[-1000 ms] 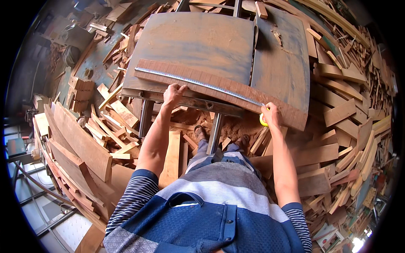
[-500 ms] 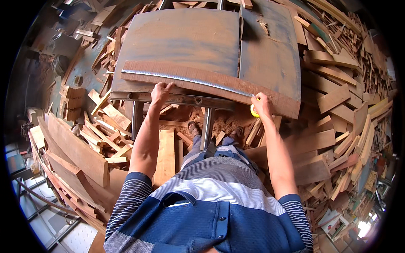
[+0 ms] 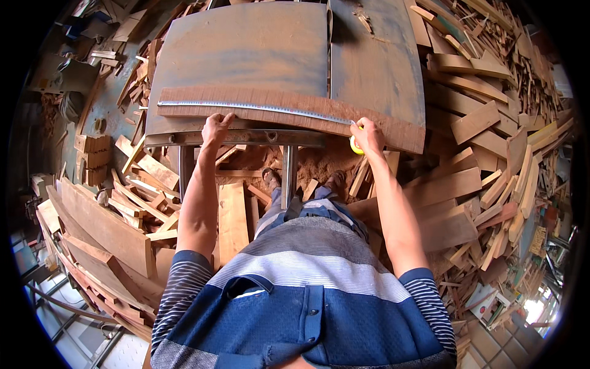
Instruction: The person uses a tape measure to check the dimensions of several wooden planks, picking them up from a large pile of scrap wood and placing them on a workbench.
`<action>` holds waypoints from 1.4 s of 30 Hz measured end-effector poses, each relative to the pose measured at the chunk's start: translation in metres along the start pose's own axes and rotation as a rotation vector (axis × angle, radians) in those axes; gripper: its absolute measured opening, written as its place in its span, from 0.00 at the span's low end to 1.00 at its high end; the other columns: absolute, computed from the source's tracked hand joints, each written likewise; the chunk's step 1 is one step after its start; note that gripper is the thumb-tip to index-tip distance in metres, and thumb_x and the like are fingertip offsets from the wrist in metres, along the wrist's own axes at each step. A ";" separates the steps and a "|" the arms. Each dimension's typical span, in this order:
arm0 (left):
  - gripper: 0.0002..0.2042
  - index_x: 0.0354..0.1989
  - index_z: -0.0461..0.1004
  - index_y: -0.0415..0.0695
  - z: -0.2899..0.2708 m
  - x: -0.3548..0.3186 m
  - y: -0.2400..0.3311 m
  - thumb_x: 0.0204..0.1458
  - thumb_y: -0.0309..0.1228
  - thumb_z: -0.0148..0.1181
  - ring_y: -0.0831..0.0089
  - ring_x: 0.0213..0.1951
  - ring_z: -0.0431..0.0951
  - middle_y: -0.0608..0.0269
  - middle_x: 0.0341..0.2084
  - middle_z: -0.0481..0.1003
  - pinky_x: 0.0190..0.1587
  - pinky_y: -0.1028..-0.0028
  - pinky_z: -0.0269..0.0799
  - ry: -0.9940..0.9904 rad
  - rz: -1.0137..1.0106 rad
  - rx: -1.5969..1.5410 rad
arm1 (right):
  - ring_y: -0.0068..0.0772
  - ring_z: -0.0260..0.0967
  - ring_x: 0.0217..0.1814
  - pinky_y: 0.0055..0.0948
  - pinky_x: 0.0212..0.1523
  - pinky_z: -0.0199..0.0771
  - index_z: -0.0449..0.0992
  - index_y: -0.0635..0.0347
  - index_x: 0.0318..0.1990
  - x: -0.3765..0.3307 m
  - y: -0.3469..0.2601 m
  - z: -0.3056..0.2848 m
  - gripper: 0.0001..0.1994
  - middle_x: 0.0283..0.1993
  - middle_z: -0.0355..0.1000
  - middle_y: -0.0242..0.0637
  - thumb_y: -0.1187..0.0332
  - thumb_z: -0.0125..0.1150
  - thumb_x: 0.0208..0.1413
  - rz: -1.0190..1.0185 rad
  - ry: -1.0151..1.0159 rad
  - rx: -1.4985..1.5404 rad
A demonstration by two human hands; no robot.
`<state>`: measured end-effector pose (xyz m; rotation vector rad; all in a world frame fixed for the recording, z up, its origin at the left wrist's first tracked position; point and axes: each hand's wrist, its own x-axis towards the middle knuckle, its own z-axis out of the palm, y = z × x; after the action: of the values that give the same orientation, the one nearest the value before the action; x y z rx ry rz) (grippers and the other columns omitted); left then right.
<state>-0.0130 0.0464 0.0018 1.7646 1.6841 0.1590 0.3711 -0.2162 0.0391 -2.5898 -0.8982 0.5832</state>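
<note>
A long reddish-brown plank (image 3: 270, 97) lies across the near part of a worn metal saw table (image 3: 246, 49). Along it runs the pulled-out blade of a tape measure (image 3: 356, 145), whose yellow case is in my right hand (image 3: 367, 134) at the plank's near edge, right of the middle. The tape's far end reaches the plank's left end. My left hand (image 3: 216, 128) is closed at the near edge left of the middle, with thumb and finger against the plank; its other fingers are partly hidden.
Offcuts (image 3: 153, 197) and stacked boards (image 3: 104, 224) crowd the floor at left. A large heap of wood pieces (image 3: 479, 123) rises at right. A table leg (image 3: 289, 175) stands between my feet, with sawdust (image 3: 246, 169) beneath. Wood chips (image 3: 364, 23) lie on the table's right part.
The whole scene has shifted slightly left and up in the picture. Both hands, the tape and the plank keep about the same places relative to each other.
</note>
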 end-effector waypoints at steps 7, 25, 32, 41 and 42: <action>0.26 0.35 0.81 0.44 -0.001 0.001 -0.004 0.53 0.59 0.66 0.57 0.39 0.83 0.54 0.30 0.82 0.48 0.60 0.73 -0.003 0.003 -0.008 | 0.46 0.81 0.37 0.43 0.39 0.78 0.82 0.49 0.39 0.000 -0.001 0.002 0.14 0.28 0.81 0.39 0.52 0.61 0.53 -0.010 0.013 -0.004; 0.27 0.37 0.82 0.44 0.001 0.003 -0.006 0.53 0.61 0.64 0.53 0.42 0.83 0.52 0.33 0.83 0.49 0.58 0.74 -0.008 0.001 -0.004 | 0.48 0.80 0.39 0.44 0.40 0.77 0.81 0.52 0.37 -0.003 -0.005 -0.001 0.15 0.33 0.81 0.42 0.51 0.62 0.53 0.000 0.006 0.012; 0.27 0.35 0.82 0.44 -0.001 0.000 -0.004 0.53 0.60 0.65 0.53 0.42 0.83 0.51 0.32 0.83 0.48 0.57 0.74 0.014 -0.010 0.014 | 0.52 0.79 0.44 0.45 0.45 0.77 0.82 0.51 0.38 0.001 -0.004 0.000 0.16 0.39 0.81 0.46 0.51 0.63 0.52 -0.010 -0.018 0.007; 0.17 0.42 0.80 0.47 0.009 -0.029 0.004 0.49 0.43 0.70 0.55 0.48 0.75 0.58 0.44 0.78 0.50 0.57 0.72 0.321 0.646 0.377 | 0.24 0.73 0.39 0.29 0.44 0.73 0.84 0.61 0.41 -0.042 -0.024 -0.041 0.13 0.34 0.79 0.29 0.61 0.66 0.55 -0.243 -0.704 0.438; 0.18 0.44 0.79 0.46 0.007 -0.031 0.006 0.49 0.43 0.71 0.55 0.52 0.74 0.58 0.48 0.76 0.52 0.57 0.71 0.345 0.760 0.412 | 0.22 0.73 0.39 0.27 0.43 0.72 0.84 0.62 0.42 -0.059 -0.027 -0.044 0.13 0.35 0.79 0.29 0.62 0.65 0.55 -0.225 -0.753 0.495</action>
<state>-0.0093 0.0159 0.0107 2.7617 1.2221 0.5027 0.3362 -0.2420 0.1043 -1.7875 -1.0580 1.5350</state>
